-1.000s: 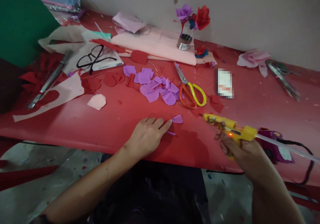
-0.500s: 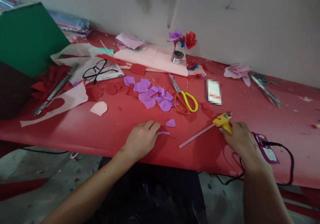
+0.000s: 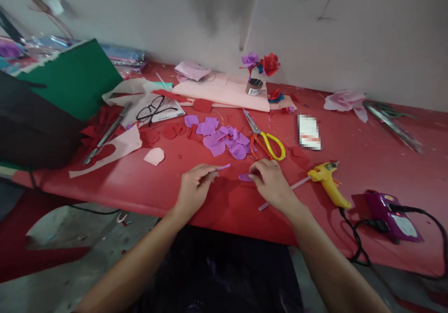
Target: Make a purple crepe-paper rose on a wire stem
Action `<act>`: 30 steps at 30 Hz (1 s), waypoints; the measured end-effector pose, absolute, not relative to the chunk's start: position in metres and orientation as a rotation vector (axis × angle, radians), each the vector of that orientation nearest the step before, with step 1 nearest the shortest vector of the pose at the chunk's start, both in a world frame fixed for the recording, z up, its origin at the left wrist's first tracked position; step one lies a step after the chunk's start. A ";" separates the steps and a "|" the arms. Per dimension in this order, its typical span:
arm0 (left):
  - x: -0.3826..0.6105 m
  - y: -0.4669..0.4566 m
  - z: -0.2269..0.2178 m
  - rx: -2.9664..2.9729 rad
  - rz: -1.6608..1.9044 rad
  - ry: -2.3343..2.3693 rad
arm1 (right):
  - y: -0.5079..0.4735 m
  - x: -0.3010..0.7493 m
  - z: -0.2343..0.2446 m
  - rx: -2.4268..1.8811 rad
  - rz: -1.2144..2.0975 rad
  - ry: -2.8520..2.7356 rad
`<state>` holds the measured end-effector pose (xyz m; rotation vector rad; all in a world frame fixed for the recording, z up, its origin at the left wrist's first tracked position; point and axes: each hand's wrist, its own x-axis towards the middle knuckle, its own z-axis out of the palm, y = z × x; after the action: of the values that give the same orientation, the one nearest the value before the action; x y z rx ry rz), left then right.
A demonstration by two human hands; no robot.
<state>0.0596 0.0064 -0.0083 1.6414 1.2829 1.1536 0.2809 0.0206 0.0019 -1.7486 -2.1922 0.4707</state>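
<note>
My left hand (image 3: 198, 187) pinches a thin purple strip (image 3: 224, 167) between thumb and fingers, its tip pointing right. Across from it, my right hand (image 3: 271, 182) has its thumb and fingers closed at the edge of a loose purple petal (image 3: 244, 177), low over the table. A yellow hot glue gun (image 3: 329, 180) lies on its side to the right, its clear glue stick (image 3: 300, 182) running behind my right forearm. Just beyond my hands is a pile of purple petals (image 3: 214, 144). Scissors (image 3: 268, 142) with orange and yellow handles rest beside the pile.
On the red table (image 3: 168, 191), a purple power strip (image 3: 395, 215) with black cords sits at right. Beyond stand paper flowers in a small brown pot (image 3: 254, 87). Eyeglasses (image 3: 153, 111), red paper pieces and a green box (image 3: 80, 79) are at left; a phone (image 3: 308, 132) lies right of the scissors.
My right hand has let go of the glue gun, which now lies on the table, and moved left to the loose purple petal. My left hand still holds the purple strip.
</note>
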 end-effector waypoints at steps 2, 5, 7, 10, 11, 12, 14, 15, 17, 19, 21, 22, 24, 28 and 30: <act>0.063 0.010 -0.003 1.495 1.128 1.276 | 0.026 0.282 0.006 -1.714 0.571 -2.099; 0.072 0.030 0.011 1.292 1.087 1.173 | 0.041 0.285 0.020 -1.586 0.787 -1.840; 0.080 0.053 0.022 1.196 1.042 1.034 | 0.056 0.287 0.028 -1.470 0.869 -1.651; 0.091 0.087 0.037 1.110 0.953 0.868 | 0.077 0.293 0.032 -1.336 0.926 -1.401; 0.094 0.096 0.039 1.094 0.927 0.844 | 0.082 0.295 0.031 -1.310 0.948 -1.324; 0.096 0.102 0.041 1.081 0.904 0.830 | 0.084 0.298 0.030 -1.294 0.972 -1.256; 0.099 0.107 0.041 1.053 0.867 0.824 | 0.084 0.304 0.026 -1.276 1.027 -1.168; 0.100 0.107 0.039 1.042 0.846 0.823 | 0.082 0.306 0.025 -1.274 1.050 -1.154; 0.100 0.104 0.037 1.039 0.774 0.810 | 0.077 0.308 0.026 -1.285 1.090 -1.189; 0.098 0.100 0.035 1.054 0.689 0.790 | 0.074 0.307 0.030 -1.303 1.123 -1.258; 0.096 0.099 0.034 1.064 0.636 0.780 | 0.071 0.304 0.035 -1.316 1.166 -1.295; 0.096 0.099 0.034 1.068 0.624 0.780 | 0.071 0.303 0.037 -1.319 1.189 -1.297; 0.094 0.100 0.033 1.081 0.609 0.781 | 0.070 0.300 0.039 -1.318 1.239 -1.274; 0.094 0.100 0.035 1.113 0.563 0.795 | 0.070 0.299 0.035 -1.301 1.352 -1.224; 0.094 0.098 0.037 1.115 0.548 0.809 | 0.071 0.301 0.032 -1.297 1.374 -1.224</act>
<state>0.0945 0.0980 0.0373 1.1147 0.8088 0.5482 0.3007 0.0706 0.0320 -1.2971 -1.2236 1.3743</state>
